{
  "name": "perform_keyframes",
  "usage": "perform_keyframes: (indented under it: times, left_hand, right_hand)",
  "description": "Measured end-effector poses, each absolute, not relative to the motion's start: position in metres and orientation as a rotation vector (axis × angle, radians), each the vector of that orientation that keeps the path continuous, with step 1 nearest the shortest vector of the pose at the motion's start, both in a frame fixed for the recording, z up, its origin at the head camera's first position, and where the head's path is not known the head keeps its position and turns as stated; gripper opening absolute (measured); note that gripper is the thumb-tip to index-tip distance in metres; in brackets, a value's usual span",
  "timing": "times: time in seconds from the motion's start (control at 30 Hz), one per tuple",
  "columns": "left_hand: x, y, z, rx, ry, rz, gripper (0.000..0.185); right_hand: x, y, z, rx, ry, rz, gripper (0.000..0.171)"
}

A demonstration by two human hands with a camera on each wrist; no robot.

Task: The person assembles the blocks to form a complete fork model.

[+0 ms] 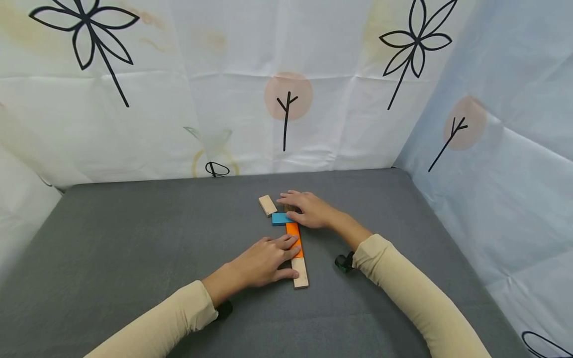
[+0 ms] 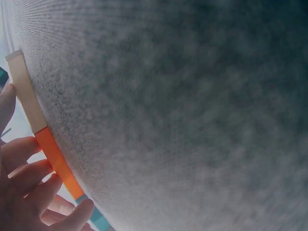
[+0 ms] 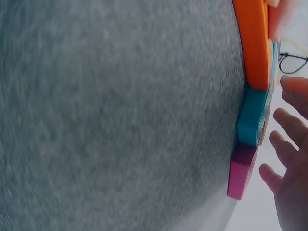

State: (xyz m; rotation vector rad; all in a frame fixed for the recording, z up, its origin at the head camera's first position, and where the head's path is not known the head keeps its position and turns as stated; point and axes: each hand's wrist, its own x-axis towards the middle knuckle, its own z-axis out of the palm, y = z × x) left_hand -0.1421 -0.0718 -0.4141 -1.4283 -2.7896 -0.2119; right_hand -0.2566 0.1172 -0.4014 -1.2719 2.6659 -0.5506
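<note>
A line of flat blocks lies on the grey table (image 1: 134, 248): a plain wood block (image 1: 301, 273), an orange block (image 1: 294, 233) and a blue block (image 1: 280, 219). My left hand (image 1: 268, 256) rests with straight fingers on the orange block (image 2: 57, 163), thumb beside the wood block (image 2: 24, 91). My right hand (image 1: 309, 209) lies relaxed over the far end, thumb at the blue block (image 3: 252, 118). A magenta block (image 3: 242, 171) adjoins the blue one, hidden under the hand in the head view. Another plain wood block (image 1: 267, 205) lies tilted just left of my right fingertips.
Patterned white sheets (image 1: 286, 99) wall the table at the back, and a bluish sheet (image 1: 492, 174) closes the right side. Grey felt stretches to the left and front of the blocks. Small black wrist cameras (image 1: 344, 262) sit under both sleeves.
</note>
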Motion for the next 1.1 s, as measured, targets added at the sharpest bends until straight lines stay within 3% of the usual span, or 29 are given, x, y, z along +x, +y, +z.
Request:
perform_keyframes:
  times: [1.1]
  left_hand:
    - [-0.142, -0.072, -0.415, -1.420, -2.813, -0.254, 0.064]
  right_hand:
    - [-0.248, 0.097, -0.401, -1.324, 2.625, -0.402, 0.043]
